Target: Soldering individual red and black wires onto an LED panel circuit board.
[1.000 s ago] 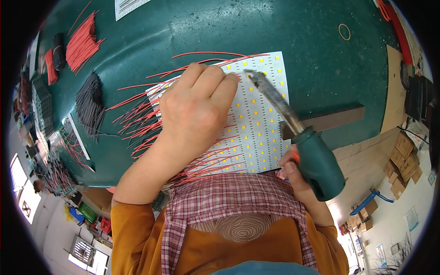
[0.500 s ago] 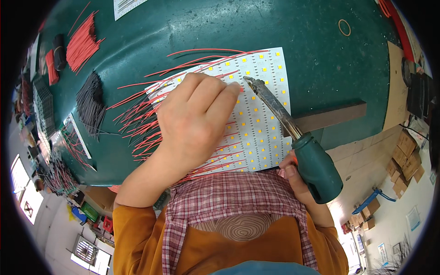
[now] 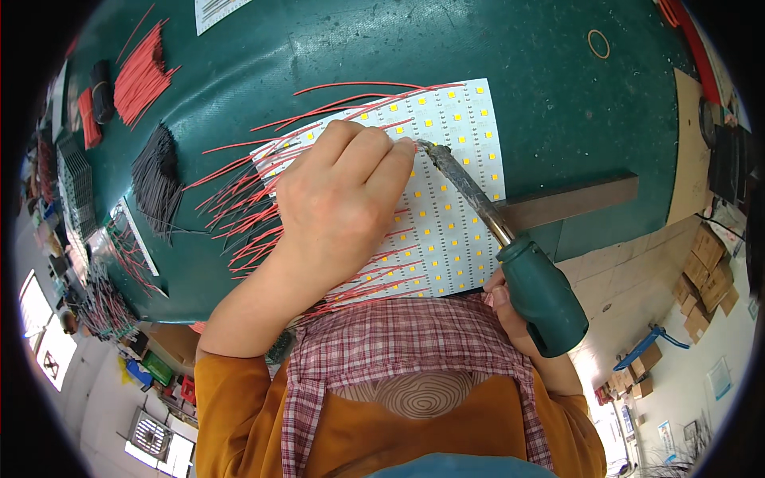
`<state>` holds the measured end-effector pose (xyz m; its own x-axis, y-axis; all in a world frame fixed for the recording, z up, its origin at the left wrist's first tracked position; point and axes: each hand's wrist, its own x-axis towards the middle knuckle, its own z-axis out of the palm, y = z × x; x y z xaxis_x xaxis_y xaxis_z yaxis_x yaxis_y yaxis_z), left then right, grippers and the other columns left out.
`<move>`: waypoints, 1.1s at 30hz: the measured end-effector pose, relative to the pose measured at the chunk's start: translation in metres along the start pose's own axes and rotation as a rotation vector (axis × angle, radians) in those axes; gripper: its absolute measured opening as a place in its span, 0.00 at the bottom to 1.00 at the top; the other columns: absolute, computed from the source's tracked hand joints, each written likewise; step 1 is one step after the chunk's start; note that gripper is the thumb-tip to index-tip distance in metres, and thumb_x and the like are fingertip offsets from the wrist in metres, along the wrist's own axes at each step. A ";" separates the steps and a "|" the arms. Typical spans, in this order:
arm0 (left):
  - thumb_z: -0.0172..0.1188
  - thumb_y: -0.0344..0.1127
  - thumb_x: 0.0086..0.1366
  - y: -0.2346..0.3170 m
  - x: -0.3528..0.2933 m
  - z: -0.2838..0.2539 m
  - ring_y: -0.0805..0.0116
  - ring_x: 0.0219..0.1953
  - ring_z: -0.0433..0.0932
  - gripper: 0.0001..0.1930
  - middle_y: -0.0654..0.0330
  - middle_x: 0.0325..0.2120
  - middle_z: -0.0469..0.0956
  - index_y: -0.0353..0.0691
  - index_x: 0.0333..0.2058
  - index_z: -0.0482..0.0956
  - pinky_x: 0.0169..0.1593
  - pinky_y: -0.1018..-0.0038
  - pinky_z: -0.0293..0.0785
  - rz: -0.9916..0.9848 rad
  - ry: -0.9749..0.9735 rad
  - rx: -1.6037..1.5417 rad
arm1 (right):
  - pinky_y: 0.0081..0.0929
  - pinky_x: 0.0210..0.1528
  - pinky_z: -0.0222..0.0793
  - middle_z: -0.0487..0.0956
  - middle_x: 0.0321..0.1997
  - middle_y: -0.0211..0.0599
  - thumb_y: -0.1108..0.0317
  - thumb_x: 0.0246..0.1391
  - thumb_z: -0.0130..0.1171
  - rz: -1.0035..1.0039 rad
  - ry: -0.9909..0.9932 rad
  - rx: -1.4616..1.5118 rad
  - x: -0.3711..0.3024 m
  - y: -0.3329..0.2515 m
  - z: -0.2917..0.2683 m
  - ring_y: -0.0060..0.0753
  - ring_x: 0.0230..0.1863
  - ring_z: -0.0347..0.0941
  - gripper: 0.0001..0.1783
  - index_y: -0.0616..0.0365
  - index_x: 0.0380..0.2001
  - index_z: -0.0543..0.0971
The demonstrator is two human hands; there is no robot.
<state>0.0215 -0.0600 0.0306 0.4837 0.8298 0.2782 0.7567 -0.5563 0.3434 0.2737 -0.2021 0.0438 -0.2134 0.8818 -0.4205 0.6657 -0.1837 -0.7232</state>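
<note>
A white LED circuit board [image 3: 462, 231] with rows of yellow chips lies before me, red wires [image 3: 374, 288] and black wires [image 3: 239, 191] running out over its left side. My left hand [image 3: 339, 191] is closed above the board, thumb and forefinger pinching a red wire, most of which the hand hides. My right hand [image 3: 510, 311] is wrapped round a soldering iron [image 3: 546, 299] with a green handle, which covers most of its fingers. The iron's dark, crusted tip meets the board right beside my left fingertips.
Bundles of red wires [image 3: 143, 88] and black wires [image 3: 158, 179] lie on the green table mat [image 3: 542, 56] to the left. A dark flat bar [image 3: 574, 201] sits right of the board. Farther off is a rubber band [image 3: 598, 45].
The soldering iron's tip has moved slightly down and left to my left fingertips, its handle shifting left too. My left hand has moved slightly up and left. The board has shifted slightly.
</note>
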 end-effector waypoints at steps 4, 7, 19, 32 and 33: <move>0.67 0.23 0.48 0.001 -0.003 0.003 0.65 0.32 0.78 0.12 0.65 0.27 0.78 0.40 0.34 0.85 0.32 0.72 0.75 -0.005 0.016 -0.003 | 0.35 0.36 0.77 0.79 0.37 0.34 0.66 0.41 0.71 0.028 0.094 -0.075 -0.004 0.001 0.006 0.39 0.35 0.80 0.20 0.51 0.42 0.81; 0.63 0.30 0.45 -0.006 -0.005 0.008 0.68 0.34 0.76 0.16 0.66 0.29 0.74 0.40 0.37 0.83 0.26 0.75 0.72 0.069 0.044 0.035 | 0.31 0.39 0.77 0.83 0.33 0.31 0.69 0.45 0.70 0.258 0.151 0.375 0.003 -0.023 -0.004 0.35 0.37 0.80 0.15 0.51 0.39 0.82; 0.63 0.26 0.43 -0.012 -0.004 0.006 0.64 0.34 0.76 0.17 0.63 0.32 0.76 0.39 0.36 0.83 0.30 0.70 0.74 0.036 0.136 -0.120 | 0.31 0.35 0.77 0.85 0.31 0.32 0.70 0.46 0.71 -0.097 0.198 0.100 0.012 -0.010 -0.002 0.34 0.33 0.82 0.13 0.54 0.37 0.82; 0.64 0.29 0.44 0.000 -0.014 0.013 0.66 0.33 0.77 0.16 0.64 0.28 0.77 0.39 0.36 0.84 0.29 0.74 0.73 0.078 0.092 -0.020 | 0.35 0.31 0.76 0.80 0.39 0.36 0.61 0.46 0.71 0.127 0.164 0.109 -0.015 0.014 0.017 0.41 0.33 0.80 0.19 0.51 0.42 0.80; 0.64 0.29 0.44 -0.001 -0.014 0.013 0.66 0.33 0.77 0.16 0.65 0.28 0.77 0.39 0.36 0.84 0.29 0.74 0.73 0.081 0.091 -0.010 | 0.28 0.35 0.73 0.79 0.35 0.33 0.65 0.54 0.66 0.098 0.066 0.064 -0.012 0.011 0.010 0.30 0.32 0.76 0.12 0.57 0.40 0.79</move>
<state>0.0197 -0.0706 0.0149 0.5009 0.7751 0.3852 0.7121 -0.6220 0.3256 0.2766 -0.2186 0.0355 -0.1012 0.8846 -0.4553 0.6339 -0.2954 -0.7148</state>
